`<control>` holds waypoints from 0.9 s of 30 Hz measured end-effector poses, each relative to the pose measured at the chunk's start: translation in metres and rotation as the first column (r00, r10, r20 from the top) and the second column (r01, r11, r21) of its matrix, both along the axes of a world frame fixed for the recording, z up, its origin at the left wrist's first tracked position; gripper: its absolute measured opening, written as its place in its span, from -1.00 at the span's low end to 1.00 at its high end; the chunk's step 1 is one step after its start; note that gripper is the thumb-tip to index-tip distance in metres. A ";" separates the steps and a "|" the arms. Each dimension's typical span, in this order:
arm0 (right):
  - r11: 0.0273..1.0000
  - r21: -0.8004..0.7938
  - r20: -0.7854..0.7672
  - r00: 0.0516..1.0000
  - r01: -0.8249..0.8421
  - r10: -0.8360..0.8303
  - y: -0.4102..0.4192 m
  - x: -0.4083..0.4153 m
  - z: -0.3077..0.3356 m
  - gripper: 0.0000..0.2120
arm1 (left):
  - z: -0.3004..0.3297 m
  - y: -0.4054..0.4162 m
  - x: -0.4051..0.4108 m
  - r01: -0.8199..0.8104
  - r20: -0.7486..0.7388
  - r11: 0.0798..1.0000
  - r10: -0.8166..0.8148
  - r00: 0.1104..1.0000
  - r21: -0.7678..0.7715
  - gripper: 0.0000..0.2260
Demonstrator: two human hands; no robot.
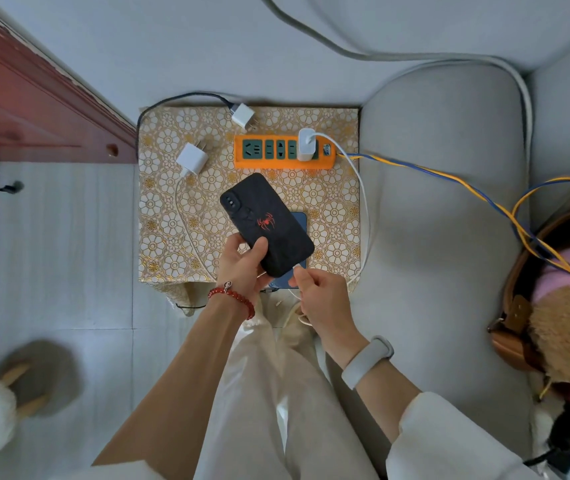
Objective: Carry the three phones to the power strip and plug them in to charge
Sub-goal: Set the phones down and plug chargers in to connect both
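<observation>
My left hand (242,261) grips a black phone (266,223) with a red spider on its case, held back-up above the patterned table (332,209). My right hand (318,292) pinches the end of a white cable (364,209) at the phone's bottom edge. That cable runs to a white charger (307,144) plugged into the orange power strip (283,151). A blue phone (299,223) lies on the table under the black one, mostly hidden. Two more white chargers, one (191,159) left of the strip and one (243,116) behind it, lie unplugged.
A grey sofa cushion (442,220) borders the table on the right. The strip's blue and yellow cord (449,178) crosses it toward a bag with a plush toy (567,306). A red wooden frame (34,98) stands at left. Slippers (34,375) lie on the floor.
</observation>
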State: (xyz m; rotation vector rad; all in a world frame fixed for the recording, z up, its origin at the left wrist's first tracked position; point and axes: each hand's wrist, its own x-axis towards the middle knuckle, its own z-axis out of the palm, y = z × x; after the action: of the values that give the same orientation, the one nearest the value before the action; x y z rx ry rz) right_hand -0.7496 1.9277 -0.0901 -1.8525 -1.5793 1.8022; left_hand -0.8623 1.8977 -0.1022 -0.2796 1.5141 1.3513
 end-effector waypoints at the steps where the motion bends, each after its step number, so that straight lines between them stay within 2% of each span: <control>1: 1.000 -0.014 -0.005 1.000 0.015 -0.016 0.000 0.002 -0.001 -0.66 | 0.001 0.001 0.001 0.017 0.000 1.000 -0.017 1.000 0.000 -0.88; 6: 0.998 -0.053 0.028 0.999 0.021 -0.020 -0.002 0.016 -0.006 -0.68 | -0.005 0.002 0.012 0.112 -0.001 0.993 -0.112 0.994 -0.033 -0.92; 9: 0.989 -0.106 0.075 0.991 -0.100 0.108 0.007 0.024 -0.007 -0.65 | -0.013 0.007 0.014 0.177 0.004 0.982 -0.177 0.984 -0.067 -0.87; 11: 0.958 -0.149 0.152 0.952 -0.243 0.265 0.018 0.033 -0.007 -0.66 | -0.019 0.010 0.018 0.215 0.010 0.974 -0.215 0.976 -0.074 -0.89; 13: 0.917 -0.085 0.297 0.869 -0.389 0.396 0.030 0.047 -0.008 -0.72 | -0.029 0.012 0.024 0.266 -0.020 0.957 -0.270 0.963 -0.114 -0.90; 16: 0.847 0.204 0.463 0.811 -0.491 0.358 0.048 0.069 -0.011 -0.73 | -0.044 0.018 0.036 0.357 -0.099 0.906 -0.386 0.917 -0.226 -0.84; 18: 0.667 0.373 0.544 0.735 -0.645 0.406 0.066 0.073 -0.020 -0.65 | -0.053 0.025 0.045 0.405 -0.123 0.875 -0.447 0.886 -0.264 -0.85; 20: 0.401 0.305 0.686 0.491 -0.864 0.537 0.088 0.072 -0.032 -0.51 | -0.063 0.035 0.057 0.453 -0.156 0.841 -0.511 0.845 -0.296 -0.86; 22: 0.168 0.164 0.793 0.231 -0.972 0.564 0.107 0.071 -0.041 -0.45 | -0.070 0.045 0.066 0.492 -0.189 0.806 -0.566 0.802 -0.329 -0.83; 24: 0.043 0.061 0.855 0.074 -0.997 0.514 0.121 0.074 -0.048 -0.48 | -0.077 0.054 0.071 0.507 -0.208 0.783 -0.598 0.774 -0.361 -0.77; 27: -0.048 -0.014 0.899 -0.034 -0.999 0.436 0.133 0.076 -0.052 -0.49 | -0.083 0.067 0.076 0.537 -0.228 0.729 -0.660 0.716 -0.424 -0.70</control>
State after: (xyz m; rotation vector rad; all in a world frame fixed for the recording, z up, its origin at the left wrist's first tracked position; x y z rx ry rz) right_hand -0.6731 2.0610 -0.1425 -0.9123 -3.6217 -0.1691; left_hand -0.7866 1.9644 -0.1847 0.2848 1.9242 0.6216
